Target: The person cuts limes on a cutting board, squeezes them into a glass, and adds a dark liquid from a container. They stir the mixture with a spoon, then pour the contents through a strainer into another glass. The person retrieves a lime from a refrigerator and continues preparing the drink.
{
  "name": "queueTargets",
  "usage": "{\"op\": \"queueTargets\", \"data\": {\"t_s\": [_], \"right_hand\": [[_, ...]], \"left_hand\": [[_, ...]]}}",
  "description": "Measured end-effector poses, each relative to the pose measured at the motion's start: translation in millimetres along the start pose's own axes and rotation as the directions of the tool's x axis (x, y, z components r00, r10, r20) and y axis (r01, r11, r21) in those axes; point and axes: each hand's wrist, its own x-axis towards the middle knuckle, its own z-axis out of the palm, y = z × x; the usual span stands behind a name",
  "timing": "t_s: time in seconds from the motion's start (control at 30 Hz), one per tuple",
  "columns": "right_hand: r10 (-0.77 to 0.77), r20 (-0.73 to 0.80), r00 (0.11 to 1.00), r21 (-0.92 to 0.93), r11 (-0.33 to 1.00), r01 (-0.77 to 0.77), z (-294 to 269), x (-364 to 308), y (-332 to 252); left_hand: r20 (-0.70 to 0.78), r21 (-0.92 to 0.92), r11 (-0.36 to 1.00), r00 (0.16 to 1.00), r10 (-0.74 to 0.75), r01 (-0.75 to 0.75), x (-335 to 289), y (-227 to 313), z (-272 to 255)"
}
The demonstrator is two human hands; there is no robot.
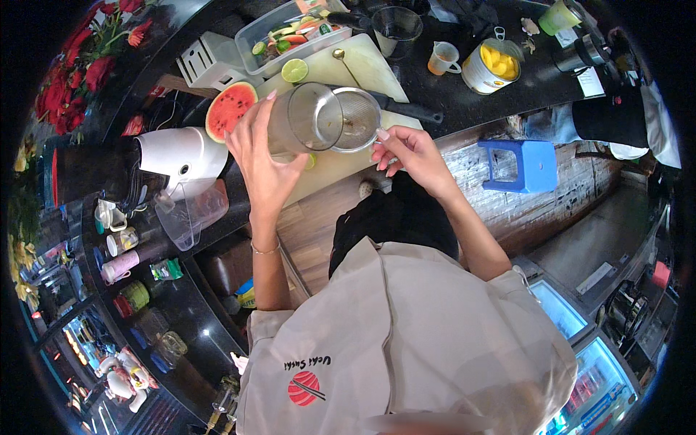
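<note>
My left hand (261, 156) is wrapped around a tall see-through cup (301, 119), which tilts with its mouth toward the right. Right by that mouth is a round fine-mesh strainer (362, 119) with a few dark bits in it. My right hand (407, 154) pinches the strainer at its near right edge. Both are held above a pale cutting board (373, 61). Behind the strainer lies a knife with a black handle (413, 109); its blade is mostly hidden. A long spoon (349, 67) and a lime half (295, 70) rest on the board.
A cut watermelon (230, 110) sits left of the cup, near a white appliance (185, 156). Behind the board is a clear tub (250, 58) of fruit pieces. A small jug (443, 59) and an open can (487, 81) of yellow fruit stand right. A blue stool (533, 167) is below.
</note>
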Motion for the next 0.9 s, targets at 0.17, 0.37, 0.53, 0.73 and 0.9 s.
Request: {"op": "queueTargets", "data": {"t_s": [0.17, 0.37, 0.53, 0.73, 0.9], "right_hand": [[-0.049, -0.031, 0.998, -0.109, 0.993, 0.045, 2.0, 0.7, 0.3], [-0.1, -0.055, 0.993, -0.056, 0.994, 0.097, 3.0, -0.5, -1.4], [-0.151, -0.097, 0.984, -0.067, 0.987, 0.145, -0.7, -0.7, -1.4], [-0.14, -0.109, 0.984, -0.054, 0.989, 0.135, -6.3, -1.0, -4.2], [-0.134, -0.11, 0.985, -0.107, 0.987, 0.122, -5.4, -0.9, -9.0]], "left_hand": [[-0.072, -0.129, 0.991, 0.997, 0.009, -0.018, -8.3, -3.5, 2.3], [-0.111, -0.348, 0.937, 0.991, -0.068, 0.025, -15.3, -3.9, 3.3], [-0.121, -0.317, 0.948, 0.991, -0.061, 0.02, -16.8, -1.5, -0.1], [-0.17, -0.408, 0.9, 0.956, -0.24, 0.154, -31.7, -9.2, -1.5], [-0.164, -0.388, 0.895, 0.939, -0.302, 0.221, -46.2, -27.9, 0.6]]}}
